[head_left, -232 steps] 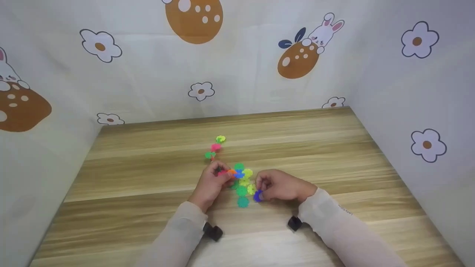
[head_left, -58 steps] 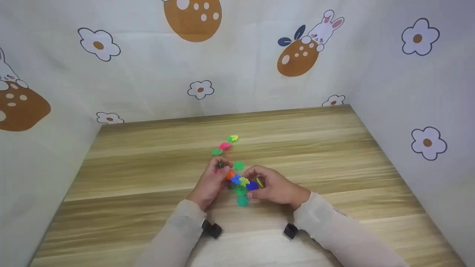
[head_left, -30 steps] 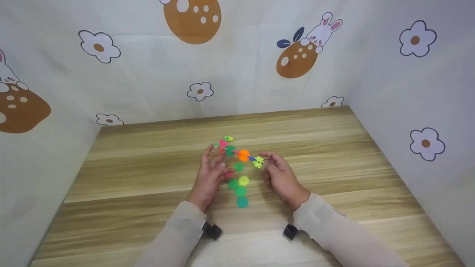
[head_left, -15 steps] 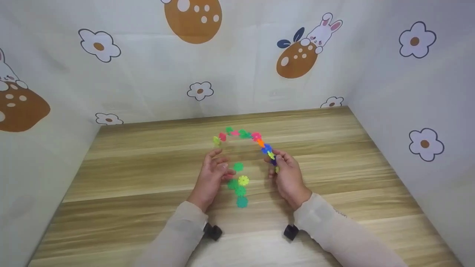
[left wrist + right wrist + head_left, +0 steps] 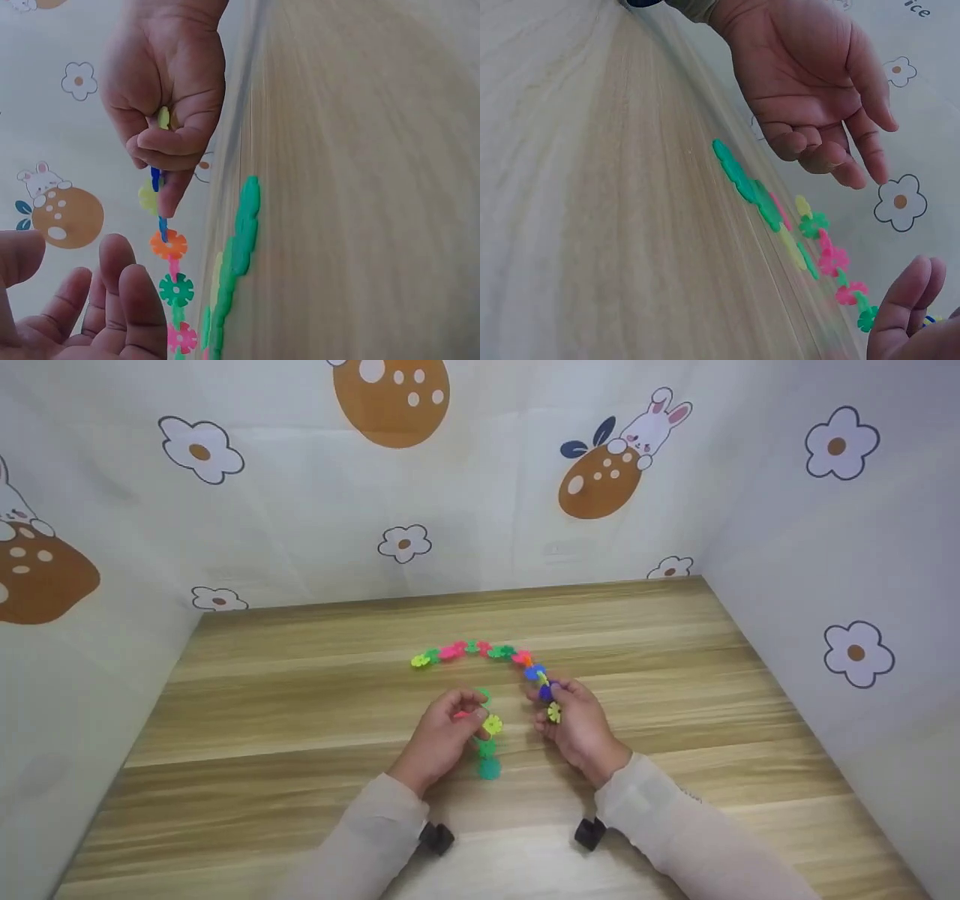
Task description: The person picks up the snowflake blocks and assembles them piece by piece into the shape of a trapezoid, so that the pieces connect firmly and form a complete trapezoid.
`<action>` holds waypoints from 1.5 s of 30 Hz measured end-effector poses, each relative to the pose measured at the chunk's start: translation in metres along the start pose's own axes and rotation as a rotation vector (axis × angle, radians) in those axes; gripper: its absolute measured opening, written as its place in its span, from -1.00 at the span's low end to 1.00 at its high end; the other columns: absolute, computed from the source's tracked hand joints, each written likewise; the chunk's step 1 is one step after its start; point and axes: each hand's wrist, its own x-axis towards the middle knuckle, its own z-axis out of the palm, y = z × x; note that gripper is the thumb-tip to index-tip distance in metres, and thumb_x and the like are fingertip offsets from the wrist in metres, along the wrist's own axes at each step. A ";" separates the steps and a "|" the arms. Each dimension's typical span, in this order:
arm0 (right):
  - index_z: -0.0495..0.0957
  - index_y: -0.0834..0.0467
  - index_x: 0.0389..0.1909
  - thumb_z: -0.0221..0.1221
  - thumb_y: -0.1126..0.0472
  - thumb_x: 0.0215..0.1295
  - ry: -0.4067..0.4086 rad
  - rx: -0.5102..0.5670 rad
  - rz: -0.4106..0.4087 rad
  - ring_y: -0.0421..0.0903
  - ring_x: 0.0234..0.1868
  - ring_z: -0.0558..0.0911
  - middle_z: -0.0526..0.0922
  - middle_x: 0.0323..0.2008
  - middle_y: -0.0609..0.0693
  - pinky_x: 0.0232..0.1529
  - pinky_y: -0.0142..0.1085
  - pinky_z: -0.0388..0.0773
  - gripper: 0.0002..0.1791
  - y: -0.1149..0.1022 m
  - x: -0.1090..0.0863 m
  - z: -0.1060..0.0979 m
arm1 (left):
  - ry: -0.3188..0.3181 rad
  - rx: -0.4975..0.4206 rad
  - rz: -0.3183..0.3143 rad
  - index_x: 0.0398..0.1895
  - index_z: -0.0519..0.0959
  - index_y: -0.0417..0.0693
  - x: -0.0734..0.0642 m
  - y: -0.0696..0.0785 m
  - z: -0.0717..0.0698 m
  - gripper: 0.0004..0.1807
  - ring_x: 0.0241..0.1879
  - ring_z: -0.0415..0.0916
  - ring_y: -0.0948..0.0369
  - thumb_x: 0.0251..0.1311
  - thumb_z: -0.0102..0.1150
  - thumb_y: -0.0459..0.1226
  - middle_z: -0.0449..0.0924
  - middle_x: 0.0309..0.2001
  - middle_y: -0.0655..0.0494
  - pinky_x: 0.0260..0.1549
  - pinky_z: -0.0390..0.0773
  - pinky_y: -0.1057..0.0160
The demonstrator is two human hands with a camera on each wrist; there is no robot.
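Head view: pinching a dark-blue disc point(image 5: 546, 693) with the right hand point(image 5: 585, 731), by the near right end of a chain point(image 5: 504, 651) curving far left; hovering with the left hand point(image 5: 439, 741), relaxed and loosely bent, beside flat green and yellow discs point(image 5: 487, 748).

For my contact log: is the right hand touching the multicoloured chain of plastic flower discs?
Touching: the left wrist view shows the right hand curled around the chain.
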 end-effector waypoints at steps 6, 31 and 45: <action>0.34 0.20 0.09 -0.16 0.17 0.70 -0.054 -0.012 0.046 -0.16 -0.46 0.46 0.52 -0.26 0.04 -0.40 -0.35 0.51 -0.79 0.009 -0.007 -0.005 | -0.053 0.008 -0.043 0.19 0.49 -0.33 -0.006 0.005 0.010 -0.68 -0.25 0.67 0.11 0.50 0.12 -0.31 0.50 -0.16 0.01 -0.37 0.60 0.28; 0.51 0.21 0.04 -0.13 0.15 0.69 -0.180 0.201 -0.035 -0.01 0.14 0.47 0.43 0.10 0.04 -0.08 -0.20 0.63 -0.71 0.019 -0.004 -0.003 | -0.050 0.141 -0.199 -0.12 0.59 -0.14 0.021 0.011 0.060 -0.89 -0.64 0.54 0.21 0.40 0.24 -0.29 0.70 -0.41 -0.09 -0.67 0.59 0.31; 0.48 0.16 0.12 -0.18 0.14 0.69 -0.284 0.284 -0.066 -0.01 0.22 0.51 0.54 0.12 0.05 -0.08 -0.25 0.61 -0.69 0.019 -0.015 0.004 | 0.006 0.218 -0.205 -0.12 0.55 -0.09 0.021 0.010 0.066 -0.85 -0.59 0.56 0.18 0.32 0.30 -0.37 0.62 -0.45 0.04 -0.66 0.54 0.32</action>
